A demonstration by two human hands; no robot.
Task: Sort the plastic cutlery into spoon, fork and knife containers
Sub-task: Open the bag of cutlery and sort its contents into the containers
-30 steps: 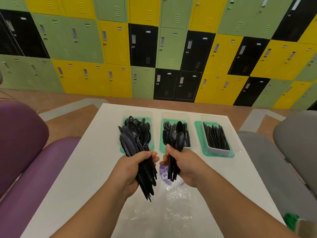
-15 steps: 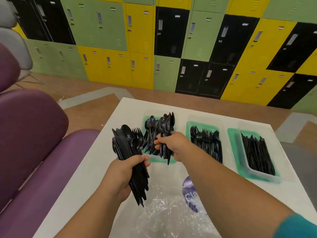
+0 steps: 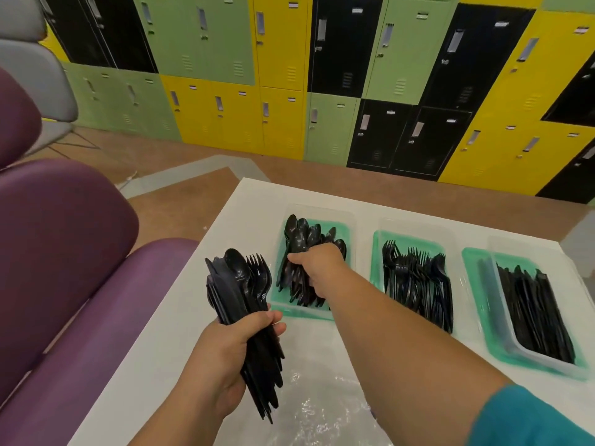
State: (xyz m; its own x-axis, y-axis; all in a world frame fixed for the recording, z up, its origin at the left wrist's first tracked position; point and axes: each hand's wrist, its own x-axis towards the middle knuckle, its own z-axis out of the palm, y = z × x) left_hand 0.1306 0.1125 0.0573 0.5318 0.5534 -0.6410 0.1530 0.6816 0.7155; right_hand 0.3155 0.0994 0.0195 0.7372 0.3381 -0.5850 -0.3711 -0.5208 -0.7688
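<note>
Your left hand (image 3: 231, 358) clasps the mixed bundle (image 3: 240, 294) by its handles; your right hand (image 3: 318, 268) grips spoons (image 3: 299, 236) over the spoon tray (image 3: 345, 231), at 1 o'clock from the bundle. Light, stiff, slippery plastic, I judge: squeeze the handles mid-length

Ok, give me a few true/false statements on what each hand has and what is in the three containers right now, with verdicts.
1. The right hand is down in the leftmost container, gripping a bunch of spoons. True.
2. The left hand holds nothing. False: it grips a mixed bundle of black cutlery, with a spoon bowl, fork tines and knife blades showing at the top.
3. The middle container holds forks. True.
4. The rightmost container holds spoons. False: it holds knives.
</note>
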